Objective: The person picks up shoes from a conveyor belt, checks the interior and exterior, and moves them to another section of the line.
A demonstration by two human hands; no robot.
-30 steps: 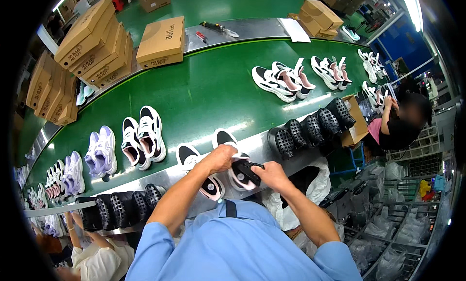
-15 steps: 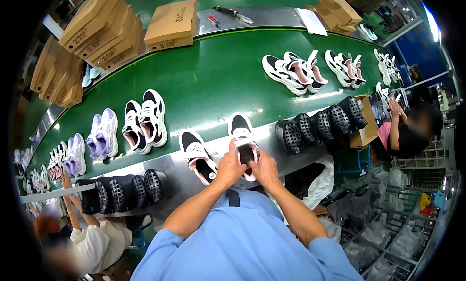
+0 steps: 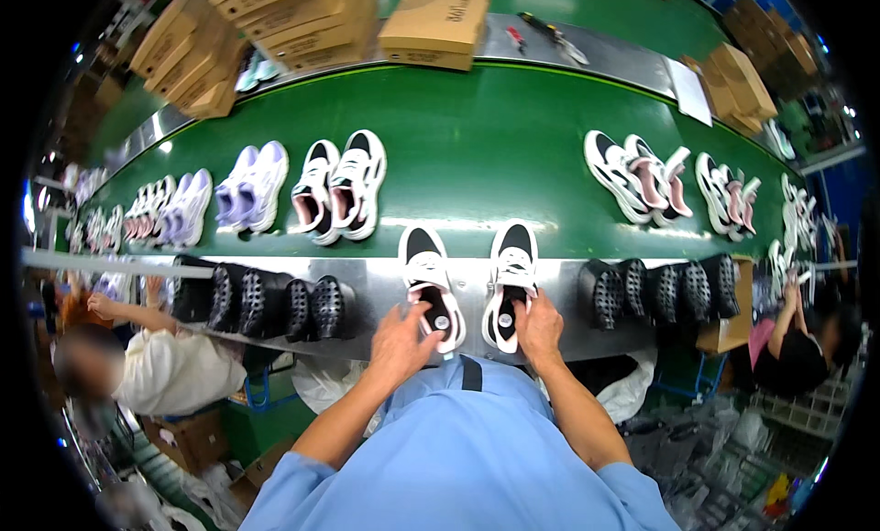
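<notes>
Two white-and-black sneakers with pink lining stand side by side on the metal table edge in front of me, toes pointing away. At the left sneaker (image 3: 425, 263), my left hand (image 3: 399, 342) reaches to the collar, its thumb and index finger apart at the rim. My right hand (image 3: 539, 329) grips the collar of the right sneaker (image 3: 513, 261), with the thumb at the inner side of the opening and the fingers outside. Dark insoles with a small pale round mark show inside both shoes.
Black studded forms (image 3: 327, 306) line the edge at left, and more black forms (image 3: 667, 288) at right. Sneaker pairs (image 3: 356, 185) stand along the green belt (image 3: 477, 178). Beyond lie shoe boxes (image 3: 435, 22), a knife (image 3: 553, 36) and paper (image 3: 687, 89). Co-workers sit on both sides.
My left hand has left the right sneaker and reached the left one. My right hand stays at the right sneaker, now on its right side. The view has turned.
</notes>
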